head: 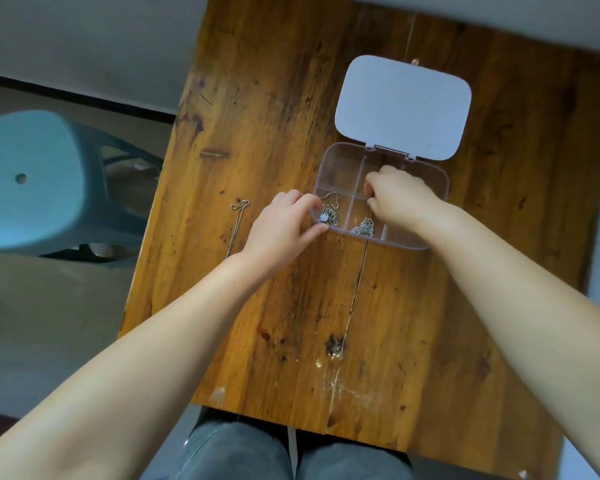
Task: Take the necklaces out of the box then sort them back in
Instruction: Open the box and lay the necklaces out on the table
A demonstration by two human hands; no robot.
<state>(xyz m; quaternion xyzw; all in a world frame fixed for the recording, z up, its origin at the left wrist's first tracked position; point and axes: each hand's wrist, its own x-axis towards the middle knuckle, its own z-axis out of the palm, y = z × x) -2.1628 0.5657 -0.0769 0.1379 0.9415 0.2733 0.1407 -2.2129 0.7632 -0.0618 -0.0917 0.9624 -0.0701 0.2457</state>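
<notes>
A clear plastic box point(329, 161) with several compartments lies on the wooden table, its white lid point(404, 105) folded back flat. My left hand point(284, 226) grips the box's near-left corner with thumb and fingers. A silver necklace with a round pendant point(328, 214) lies in the near-left compartment, and another silver chain point(364, 227) is bunched in the near-middle one. My right hand point(400, 197) is inside the middle compartment with its fingertips pinched together; what they hold is hidden. One thin chain point(238, 223) lies stretched on the table to the left of the box.
The wooden table point(326, 323) has a crack running toward me. A pale blue plastic stool point(39, 181) stands on the floor to the left. My knees in grey trousers point(291, 452) are under the near edge.
</notes>
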